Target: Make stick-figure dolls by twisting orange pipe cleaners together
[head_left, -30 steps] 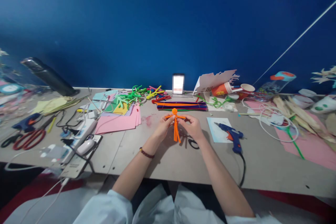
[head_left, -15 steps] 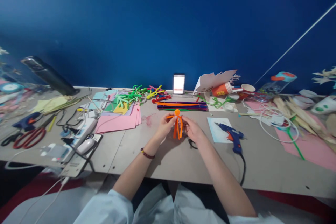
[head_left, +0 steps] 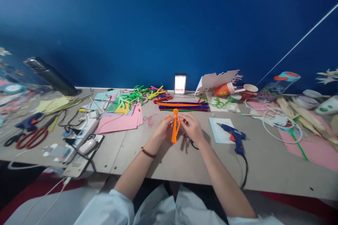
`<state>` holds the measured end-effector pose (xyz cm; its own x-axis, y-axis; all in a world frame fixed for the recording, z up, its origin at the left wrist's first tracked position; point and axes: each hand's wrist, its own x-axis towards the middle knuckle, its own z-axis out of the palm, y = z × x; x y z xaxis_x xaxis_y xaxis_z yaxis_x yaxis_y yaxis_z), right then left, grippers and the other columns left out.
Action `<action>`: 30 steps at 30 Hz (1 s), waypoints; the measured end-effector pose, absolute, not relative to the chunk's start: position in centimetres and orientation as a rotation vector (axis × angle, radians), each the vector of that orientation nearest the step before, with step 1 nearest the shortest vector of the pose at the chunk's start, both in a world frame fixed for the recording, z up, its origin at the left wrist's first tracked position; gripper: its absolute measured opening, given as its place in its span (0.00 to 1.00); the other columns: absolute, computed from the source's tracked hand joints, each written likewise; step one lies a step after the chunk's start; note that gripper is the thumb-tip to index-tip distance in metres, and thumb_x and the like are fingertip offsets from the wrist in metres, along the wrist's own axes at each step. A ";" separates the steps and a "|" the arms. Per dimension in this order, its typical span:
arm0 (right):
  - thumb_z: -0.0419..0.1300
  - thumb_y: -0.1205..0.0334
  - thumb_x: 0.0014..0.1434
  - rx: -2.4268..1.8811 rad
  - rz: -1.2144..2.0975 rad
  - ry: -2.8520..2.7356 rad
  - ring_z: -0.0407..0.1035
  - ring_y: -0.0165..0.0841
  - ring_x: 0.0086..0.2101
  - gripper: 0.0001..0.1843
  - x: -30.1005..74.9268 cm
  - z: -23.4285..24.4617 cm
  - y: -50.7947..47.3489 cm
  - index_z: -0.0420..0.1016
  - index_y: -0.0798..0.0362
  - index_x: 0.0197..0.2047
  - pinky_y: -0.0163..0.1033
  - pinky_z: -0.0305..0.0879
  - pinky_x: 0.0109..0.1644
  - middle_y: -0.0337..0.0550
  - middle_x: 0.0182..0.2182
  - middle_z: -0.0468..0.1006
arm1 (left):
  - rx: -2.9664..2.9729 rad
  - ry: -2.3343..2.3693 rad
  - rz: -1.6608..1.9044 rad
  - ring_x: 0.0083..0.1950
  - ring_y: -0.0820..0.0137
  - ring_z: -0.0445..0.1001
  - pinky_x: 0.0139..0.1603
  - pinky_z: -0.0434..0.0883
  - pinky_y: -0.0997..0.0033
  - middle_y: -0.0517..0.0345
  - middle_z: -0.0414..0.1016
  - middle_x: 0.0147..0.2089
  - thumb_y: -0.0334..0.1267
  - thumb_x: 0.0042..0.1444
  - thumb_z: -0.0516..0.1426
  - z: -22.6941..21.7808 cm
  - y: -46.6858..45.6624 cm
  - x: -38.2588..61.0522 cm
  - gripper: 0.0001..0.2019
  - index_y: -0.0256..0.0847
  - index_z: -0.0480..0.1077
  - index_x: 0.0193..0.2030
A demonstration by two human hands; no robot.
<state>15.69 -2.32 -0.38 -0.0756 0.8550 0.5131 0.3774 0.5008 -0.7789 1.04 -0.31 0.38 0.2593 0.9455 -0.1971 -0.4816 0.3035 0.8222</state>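
An orange pipe-cleaner figure [head_left: 175, 126] with a round head and long dangling legs is held upright above the grey table [head_left: 169, 161]. My left hand [head_left: 162, 130] pinches it from the left, fingers closed on its arm. From the right, my right hand [head_left: 193, 129] grips the other side with fingers closed. Black scissors [head_left: 192, 143] lie on the table just under my right hand, mostly hidden. A bundle of straight pipe cleaners [head_left: 183, 105] lies just beyond the figure.
A blue glue gun [head_left: 233, 136] rests on a white card to the right, its cord running off the front edge. Pink paper sheets [head_left: 121, 121] and a green pipe-cleaner pile [head_left: 129, 97] lie left. A power strip [head_left: 83, 133], red scissors [head_left: 31, 137], paper cups [head_left: 227, 89] and white cable [head_left: 274, 123] crowd the sides.
The figure's arms, spread wide a second ago, are now folded in close to its body. Both hands have stayed on it and shifted slightly, turning the figure.
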 end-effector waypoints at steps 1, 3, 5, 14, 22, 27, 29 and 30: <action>0.54 0.60 0.59 -1.068 0.535 -1.671 0.71 0.36 0.38 0.11 15.7 -0.3 -2.4 0.78 0.47 0.41 0.40 0.69 0.40 0.45 0.39 0.78 | 0.725 0.795 1.096 0.24 0.74 0.69 0.28 0.64 0.74 0.59 0.72 0.23 0.38 0.40 0.67 0.3 -0.3 1.1 0.11 0.36 0.71 0.25; 0.55 0.59 0.58 -1.099 0.514 -1.628 0.72 0.37 0.37 0.10 15.6 -0.3 -2.4 0.79 0.48 0.37 0.41 0.69 0.39 0.45 0.36 0.79 | 0.751 0.818 1.122 0.25 0.75 0.69 0.28 0.63 0.74 0.59 0.73 0.24 0.38 0.39 0.67 0.0 -0.3 1.3 0.11 0.36 0.72 0.26; 0.57 0.56 0.57 -1.151 0.542 -1.543 0.72 0.36 0.33 0.10 15.7 -0.5 -2.4 0.79 0.49 0.33 0.41 0.68 0.38 0.45 0.33 0.80 | 0.802 0.855 1.151 0.26 0.76 0.68 0.29 0.63 0.75 0.60 0.73 0.25 0.38 0.39 0.68 -0.3 -0.4 1.5 0.11 0.37 0.73 0.27; 0.64 0.44 0.45 -1.094 1.262 -0.949 0.59 0.26 0.16 0.20 15.8 -1.5 -1.4 0.71 0.54 0.22 0.34 0.58 0.21 0.34 0.14 0.68 | 1.026 0.843 1.211 0.31 0.73 0.71 0.32 0.66 0.74 0.58 0.75 0.31 0.47 0.40 0.67 0.2 -1.5 2.3 0.17 0.38 0.71 0.32; 0.63 0.47 0.49 -1.223 0.968 -1.076 0.67 0.29 0.22 0.18 15.5 -1.2 -1.8 0.66 0.51 0.36 0.34 0.64 0.27 0.36 0.23 0.74 | 0.891 0.808 1.131 0.26 0.76 0.68 0.29 0.65 0.75 0.59 0.72 0.27 0.40 0.41 0.67 -0.8 -0.8 2.3 0.12 0.38 0.72 0.29; 0.57 0.53 0.57 -1.225 0.579 -1.392 0.70 0.32 0.31 0.10 15.3 -0.8 -2.3 0.70 0.51 0.34 0.36 0.66 0.34 0.42 0.31 0.76 | 0.698 0.742 1.021 0.24 0.76 0.68 0.26 0.63 0.76 0.59 0.71 0.24 0.37 0.42 0.67 -2.0 -0.2 2.1 0.09 0.36 0.73 0.29; 0.56 0.55 0.59 -1.199 0.549 -1.469 0.71 0.33 0.33 0.10 15.4 -0.9 -2.3 0.73 0.51 0.38 0.37 0.67 0.35 0.44 0.35 0.77 | 0.663 0.732 1.027 0.23 0.76 0.67 0.26 0.63 0.75 0.60 0.70 0.23 0.38 0.43 0.66 -2.2 0.0 1.9 0.09 0.37 0.72 0.27; 0.56 0.56 0.59 -1.190 0.541 -1.498 0.71 0.34 0.35 0.10 15.5 -0.9 -2.2 0.74 0.51 0.40 0.38 0.67 0.36 0.45 0.37 0.78 | 0.649 0.731 1.035 0.23 0.77 0.67 0.26 0.64 0.75 0.60 0.70 0.23 0.38 0.43 0.66 -2.2 0.0 1.9 0.09 0.37 0.72 0.27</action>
